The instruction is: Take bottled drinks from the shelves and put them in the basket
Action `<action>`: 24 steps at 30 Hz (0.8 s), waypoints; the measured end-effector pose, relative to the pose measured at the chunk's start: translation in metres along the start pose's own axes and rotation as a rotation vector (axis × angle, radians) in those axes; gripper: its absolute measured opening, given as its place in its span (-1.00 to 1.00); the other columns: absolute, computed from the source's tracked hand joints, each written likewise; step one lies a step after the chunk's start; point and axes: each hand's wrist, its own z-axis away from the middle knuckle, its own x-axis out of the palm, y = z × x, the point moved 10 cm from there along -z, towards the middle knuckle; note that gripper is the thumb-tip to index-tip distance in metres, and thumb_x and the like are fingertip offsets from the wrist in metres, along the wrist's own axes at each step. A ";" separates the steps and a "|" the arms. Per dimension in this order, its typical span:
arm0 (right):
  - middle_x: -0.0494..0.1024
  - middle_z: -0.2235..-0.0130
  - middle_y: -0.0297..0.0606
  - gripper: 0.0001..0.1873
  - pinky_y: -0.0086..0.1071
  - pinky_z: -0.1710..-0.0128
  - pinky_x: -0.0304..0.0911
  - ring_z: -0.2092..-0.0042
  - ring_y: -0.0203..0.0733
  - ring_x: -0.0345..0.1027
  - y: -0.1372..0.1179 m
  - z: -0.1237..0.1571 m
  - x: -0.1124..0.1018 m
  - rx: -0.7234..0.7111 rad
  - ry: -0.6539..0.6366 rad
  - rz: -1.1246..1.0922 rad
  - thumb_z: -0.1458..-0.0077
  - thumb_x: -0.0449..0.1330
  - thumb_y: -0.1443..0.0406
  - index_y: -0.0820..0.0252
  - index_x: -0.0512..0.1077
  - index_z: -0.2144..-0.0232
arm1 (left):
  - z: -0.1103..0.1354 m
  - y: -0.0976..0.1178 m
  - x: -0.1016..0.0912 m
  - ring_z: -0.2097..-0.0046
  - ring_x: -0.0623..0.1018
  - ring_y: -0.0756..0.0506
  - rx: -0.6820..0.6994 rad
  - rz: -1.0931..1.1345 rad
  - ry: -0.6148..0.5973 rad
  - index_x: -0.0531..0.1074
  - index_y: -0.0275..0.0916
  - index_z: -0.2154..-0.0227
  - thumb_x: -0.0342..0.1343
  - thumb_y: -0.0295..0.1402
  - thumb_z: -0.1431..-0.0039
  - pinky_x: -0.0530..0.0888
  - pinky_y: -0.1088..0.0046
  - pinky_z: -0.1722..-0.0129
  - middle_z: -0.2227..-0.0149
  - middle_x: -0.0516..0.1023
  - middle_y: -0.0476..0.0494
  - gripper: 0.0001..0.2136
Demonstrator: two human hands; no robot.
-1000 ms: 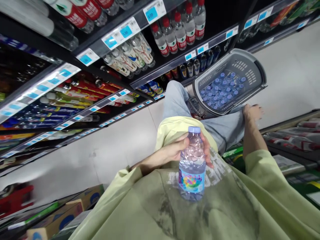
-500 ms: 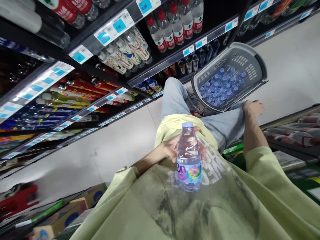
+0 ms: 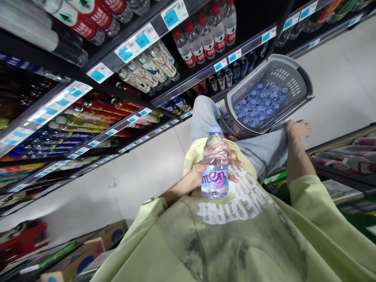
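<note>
One small water bottle [image 3: 215, 168] in the left hand [image 3: 197, 172]

The left hand grasps exactly one bottle, with the thumb on one side and the fingers around the other. The bottle is in front of the green shirt [image 3: 229, 246], its violet-blue cap [image 3: 215, 129] up, with "nten" readable on the label. To the right of the grip, the right hand [image 3: 298, 129] rests on one knee, its fingers loose and released. Beyond the grip and to its right is one grey shopping basket [image 3: 306, 80]. Inside are around twenty blue-capped bottles [image 3: 263, 105]; they overlap, so I cannot count exactly. Farther beyond the grip, five red-capped bottles [image 3: 208, 46] stand in a row on the shelf [image 3: 190, 81].
</note>
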 end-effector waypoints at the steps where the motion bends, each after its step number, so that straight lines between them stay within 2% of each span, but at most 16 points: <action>1: 0.41 -0.19 0.27 -0.50 -0.04 -0.02 0.22 -0.16 0.18 0.21 0.000 0.000 0.000 -0.001 0.000 -0.002 -0.39 0.08 0.13 0.24 0.46 -0.24 | -0.001 0.004 0.008 -0.17 0.61 -0.49 0.020 -0.004 -0.034 0.50 -0.07 -0.12 0.59 0.11 0.47 0.61 0.04 -0.11 -0.05 0.64 -0.25 -0.04; 4: 0.40 -0.20 0.29 -0.50 -0.02 -0.04 0.24 -0.20 0.20 0.23 -0.001 0.000 0.000 -0.004 0.001 -0.008 -0.39 0.09 0.13 0.26 0.46 -0.23 | -0.005 0.013 0.030 -0.03 0.67 -0.41 0.068 0.009 -0.108 0.50 -0.08 -0.09 0.57 0.20 0.45 0.61 0.00 -0.11 0.11 0.64 -0.20 -0.05; 7: 0.40 -0.21 0.30 -0.50 -0.01 -0.07 0.27 -0.23 0.22 0.25 -0.001 -0.001 0.001 -0.007 0.000 -0.008 -0.40 0.09 0.14 0.28 0.46 -0.24 | -0.007 0.013 0.038 0.06 0.67 -0.37 0.021 0.063 -0.111 0.52 -0.10 -0.08 0.48 0.24 0.28 0.61 -0.04 -0.08 0.22 0.61 -0.18 -0.15; 12: 0.40 -0.21 0.30 -0.48 0.00 -0.08 0.27 -0.24 0.20 0.22 0.001 -0.004 0.004 -0.012 0.008 -0.004 -0.39 0.09 0.11 0.27 0.44 -0.24 | -0.006 0.013 0.031 -0.01 0.64 -0.43 -0.049 0.116 -0.038 0.50 -0.16 -0.13 0.29 0.10 0.11 0.58 -0.11 -0.05 0.12 0.64 -0.29 -0.27; 17: 0.40 -0.22 0.26 -0.46 -0.02 -0.09 0.26 -0.24 0.18 0.20 0.003 -0.005 0.006 -0.002 0.009 0.000 -0.38 0.08 0.08 0.25 0.45 -0.24 | -0.006 0.016 0.025 0.00 0.65 -0.39 -0.056 0.143 0.007 0.48 -0.19 -0.14 0.15 -0.13 0.14 0.55 -0.11 -0.06 0.08 0.65 -0.28 -0.32; 24: 0.39 -0.28 0.21 -0.46 -0.02 -0.15 0.27 -0.29 0.18 0.18 0.001 -0.002 0.004 0.002 -0.003 0.002 -0.37 0.06 0.09 0.23 0.43 -0.26 | -0.006 0.015 0.025 -0.07 0.63 -0.48 -0.064 0.136 0.021 0.46 -0.19 -0.18 0.12 -0.19 0.18 0.51 -0.22 -0.11 -0.02 0.66 -0.32 -0.27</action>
